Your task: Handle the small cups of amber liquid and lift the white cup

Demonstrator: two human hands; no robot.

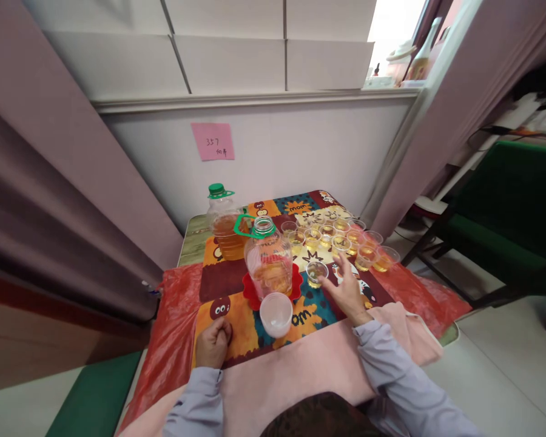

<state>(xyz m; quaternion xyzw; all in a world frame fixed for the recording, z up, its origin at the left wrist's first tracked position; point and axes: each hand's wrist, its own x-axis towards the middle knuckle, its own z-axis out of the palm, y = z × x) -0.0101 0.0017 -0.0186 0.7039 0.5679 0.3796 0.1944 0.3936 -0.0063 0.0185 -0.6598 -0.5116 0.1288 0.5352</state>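
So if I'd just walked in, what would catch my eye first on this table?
Probably the open jug with the green handle, holding amber liquid, on a red mat in the middle of the bright cartoon-patterned cloth. Behind and right of it stands a cluster of small clear cups filled with the same liquid. The right hand is spread beside one lone cup, while the left hand rests as a fist at the near edge.

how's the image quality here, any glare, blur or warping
Head view: the window at top right is blown out white; wall lines and curtains bow outward from wide-angle distortion; the small cups look soft, and the right hand beside them is slightly blurred; the left hand is sharper.
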